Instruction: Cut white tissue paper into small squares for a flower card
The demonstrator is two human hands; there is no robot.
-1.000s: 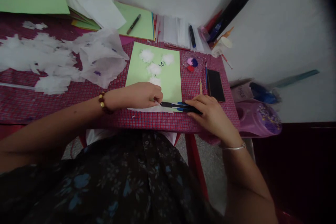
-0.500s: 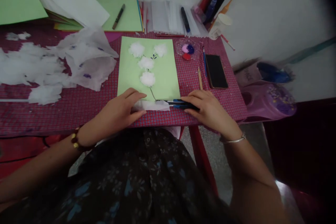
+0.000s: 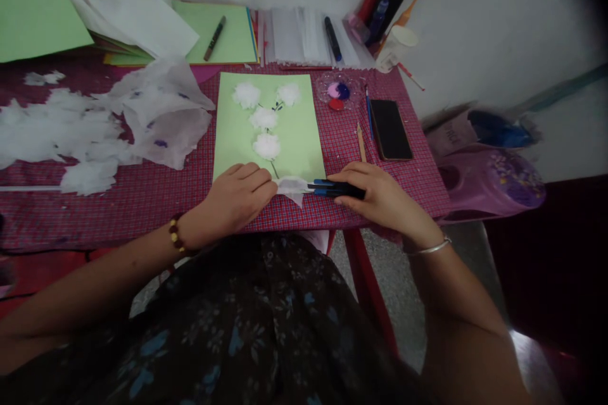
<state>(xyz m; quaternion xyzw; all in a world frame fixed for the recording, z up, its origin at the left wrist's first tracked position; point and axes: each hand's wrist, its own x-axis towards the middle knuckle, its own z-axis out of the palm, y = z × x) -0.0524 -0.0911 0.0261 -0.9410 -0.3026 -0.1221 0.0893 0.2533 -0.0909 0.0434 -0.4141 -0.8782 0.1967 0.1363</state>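
My left hand (image 3: pixel 242 193) is closed at the front of the green sheet (image 3: pixel 289 133), its fingers curled over a piece of white tissue paper (image 3: pixel 295 188). The tissue sticks out to the right of my fingers and droops at its tip. My right hand (image 3: pixel 375 190) grips a black-and-blue tool (image 3: pixel 335 188) with slim jaws pointing left at the tissue. Whether it is scissors or a stapler I cannot tell. Several fluffy white paper flowers (image 3: pixel 266 146) lie on the sheet, joined by a thin drawn stem (image 3: pixel 275 169).
Piled white tissue flowers (image 3: pixel 57 123) and crumpled tissue (image 3: pixel 161 120) cover the left side. Right of the sheet are a paint dish (image 3: pixel 338 90), a wooden stick (image 3: pixel 361 142), a blue brush (image 3: pixel 369 114) and a dark phone-like slab (image 3: pixel 391 130). Green paper and markers (image 3: pixel 332 38) line the back.
My left hand has moved right along the tissue, and its fingers have closed over it. Less tissue shows now, and its end has bent downward. My right hand stays nearly in place with the tool.
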